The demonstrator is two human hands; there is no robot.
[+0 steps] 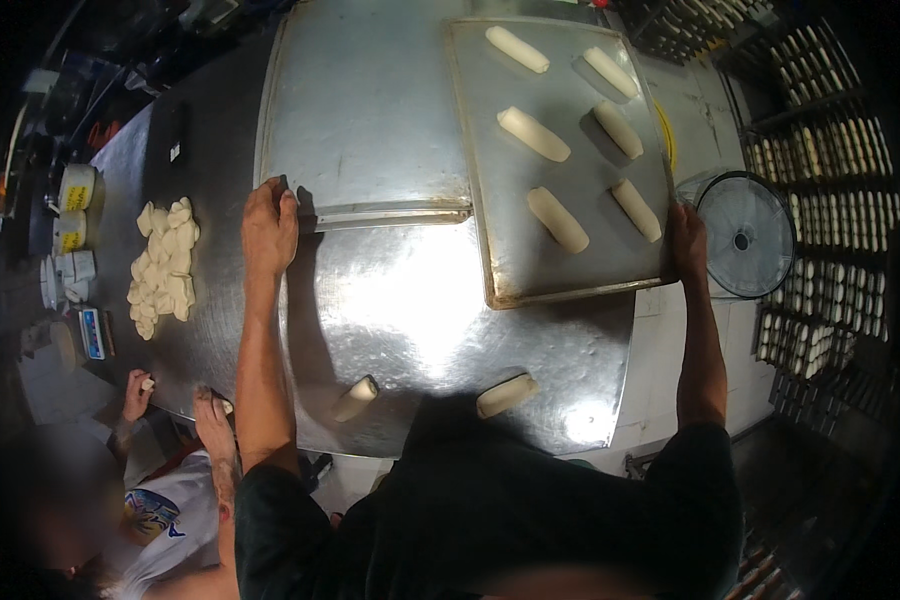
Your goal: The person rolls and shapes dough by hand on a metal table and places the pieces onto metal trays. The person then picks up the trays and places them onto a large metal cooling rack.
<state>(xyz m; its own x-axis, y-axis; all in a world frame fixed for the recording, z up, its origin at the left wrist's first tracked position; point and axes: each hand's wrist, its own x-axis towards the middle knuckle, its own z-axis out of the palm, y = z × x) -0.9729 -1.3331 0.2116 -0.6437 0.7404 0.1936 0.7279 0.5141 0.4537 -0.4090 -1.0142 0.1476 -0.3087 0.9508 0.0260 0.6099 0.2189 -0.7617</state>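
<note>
My left hand point(270, 228) is closed at the near left corner of a bare metal baking tray point(370, 120), its fingers curled over the rim. My right hand point(688, 240) grips the right edge of a second baking tray point(510, 240), near its front corner. Several pale dough rolls lie on this second tray in two columns, one of them a dough roll point(558, 220) near the front. The second tray's left side meets the bare tray's right side. Close to my body, two more pieces rest on the metal table: a dough roll point(356, 397) and a longer dough roll point(507, 395).
Left of me is a heap of dough pieces point(165, 265) on the metal table point(370, 280). A co-worker's hands point(210, 415) hold small dough pieces there. A scale point(92, 333) and tubs point(75, 190) line the far left. Right stand a round lidded bin point(741, 235) and racks point(820, 160) of dough rolls.
</note>
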